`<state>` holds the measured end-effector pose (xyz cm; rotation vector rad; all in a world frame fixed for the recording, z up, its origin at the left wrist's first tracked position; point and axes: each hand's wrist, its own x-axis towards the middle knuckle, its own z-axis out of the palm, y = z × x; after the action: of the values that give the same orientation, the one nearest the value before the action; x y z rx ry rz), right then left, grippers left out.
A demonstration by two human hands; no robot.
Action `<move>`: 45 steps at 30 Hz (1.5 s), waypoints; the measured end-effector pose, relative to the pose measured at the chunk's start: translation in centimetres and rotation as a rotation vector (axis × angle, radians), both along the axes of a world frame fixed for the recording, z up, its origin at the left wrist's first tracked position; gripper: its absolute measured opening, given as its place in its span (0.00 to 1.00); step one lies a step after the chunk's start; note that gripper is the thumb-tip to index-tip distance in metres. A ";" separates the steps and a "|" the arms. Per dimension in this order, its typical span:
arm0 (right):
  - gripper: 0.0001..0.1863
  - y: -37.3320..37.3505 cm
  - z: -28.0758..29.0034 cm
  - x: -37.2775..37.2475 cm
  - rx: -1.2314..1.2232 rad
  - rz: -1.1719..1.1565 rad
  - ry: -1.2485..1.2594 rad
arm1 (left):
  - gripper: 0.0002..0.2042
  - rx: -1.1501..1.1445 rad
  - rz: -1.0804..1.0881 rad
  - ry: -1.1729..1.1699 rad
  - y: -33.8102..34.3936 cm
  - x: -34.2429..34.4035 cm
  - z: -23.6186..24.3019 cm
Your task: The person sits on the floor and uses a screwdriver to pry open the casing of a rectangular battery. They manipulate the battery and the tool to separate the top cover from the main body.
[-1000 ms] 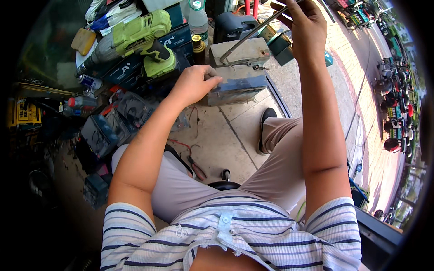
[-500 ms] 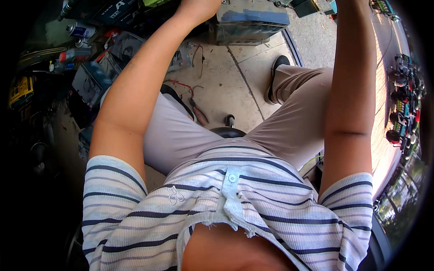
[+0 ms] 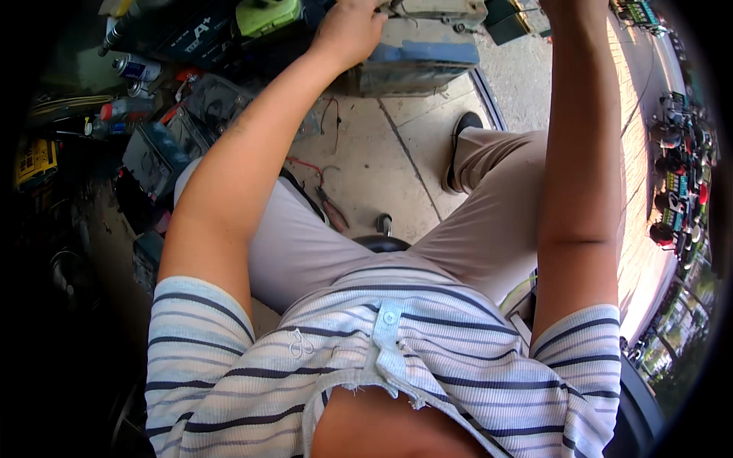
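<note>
My left hand is at the top edge, beside the near left corner of a large grey battery with a blue-smeared side. Its fingers are curled in, and whatever they grip is hidden or too small to name. The battery stands on the tiled floor beyond my knees, with wires and small fittings along its top. Of my right hand only the part near the wrist shows, at the top edge to the right of the battery; the fingers are out of the picture.
Red-handled pliers lie on the floor near my left foot, by a red wire. Batteries, a spray can and a red-capped bottle crowd the left. A green item sits behind. Parked motorbikes line the right.
The view has shifted so the battery sits slightly lower and more of its top shows. My left hand appears lower and further right; my right arm appears a little further left.
</note>
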<state>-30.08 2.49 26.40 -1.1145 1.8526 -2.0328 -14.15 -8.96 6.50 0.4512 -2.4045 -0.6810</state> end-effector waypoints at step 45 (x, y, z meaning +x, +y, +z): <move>0.08 -0.2 0.8 3.3 0.117 -0.009 0.168 | 0.13 0.223 0.061 -0.080 1.1 0.4 3.1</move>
<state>-26.82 2.26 27.19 -1.2808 2.0287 -1.8587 -13.79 -7.88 9.59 0.6523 -2.3874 -0.9236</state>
